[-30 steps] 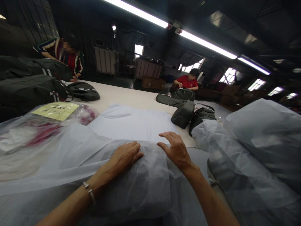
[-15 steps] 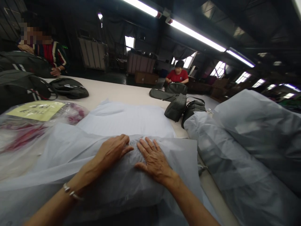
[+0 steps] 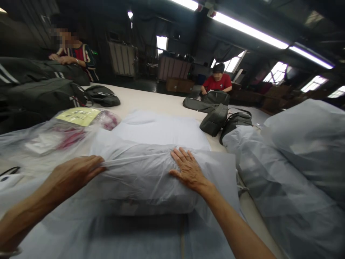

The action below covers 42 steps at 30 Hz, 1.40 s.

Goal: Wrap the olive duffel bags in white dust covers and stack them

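Observation:
A translucent plastic bag (image 3: 142,180) lies in front of me, wrapped round a bulky dark item that shows only dimly through it. My left hand (image 3: 81,171) is closed on the bag's edge at the left and pulls it into a taut fold. Flat on top of the bag, fingers spread, rests my right hand (image 3: 188,167). Behind the bag is a stack of white sheets (image 3: 164,127). What the bag holds cannot be made out clearly.
Filled translucent bags (image 3: 285,180) stand on the right. Dark backpacks (image 3: 215,120) sit on the table (image 3: 151,94); more dark bags (image 3: 43,97) are piled left. A clear bag with a yellow label (image 3: 78,116) lies at left. Two people (image 3: 218,82) work across the table.
My left hand has moved left from near my right hand, stretching the plastic. My right hand stays flat on the bag. The view has shifted, and the person at left has moved their hands.

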### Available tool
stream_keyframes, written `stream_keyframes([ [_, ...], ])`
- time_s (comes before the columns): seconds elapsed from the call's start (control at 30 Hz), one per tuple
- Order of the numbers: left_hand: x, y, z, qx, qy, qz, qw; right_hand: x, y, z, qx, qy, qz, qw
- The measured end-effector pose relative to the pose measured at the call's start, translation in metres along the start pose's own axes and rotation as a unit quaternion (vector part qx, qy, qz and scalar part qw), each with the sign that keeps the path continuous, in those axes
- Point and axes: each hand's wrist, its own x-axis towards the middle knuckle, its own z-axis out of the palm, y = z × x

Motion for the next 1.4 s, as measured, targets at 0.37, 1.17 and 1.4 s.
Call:
stream_keyframes([
  [0.37, 0.022, -0.037, -0.051, 0.312, 0.184, 0.038, 0.931, -0.003, 0.006, 0.012, -0.048, 0.013, -0.014, 0.999],
  [1.17, 0.038, 0.025, 0.053, 0.124, 0.016, 0.207, 0.970, -0.001, 0.004, 0.010, -0.041, 0.002, -0.007, 0.999],
  [1.4, 0.037, 0.037, 0.030, 0.135, 0.045, 0.338, 0.930, -0.004, 0.001, 0.008, -0.038, -0.005, 0.002, 0.999],
])
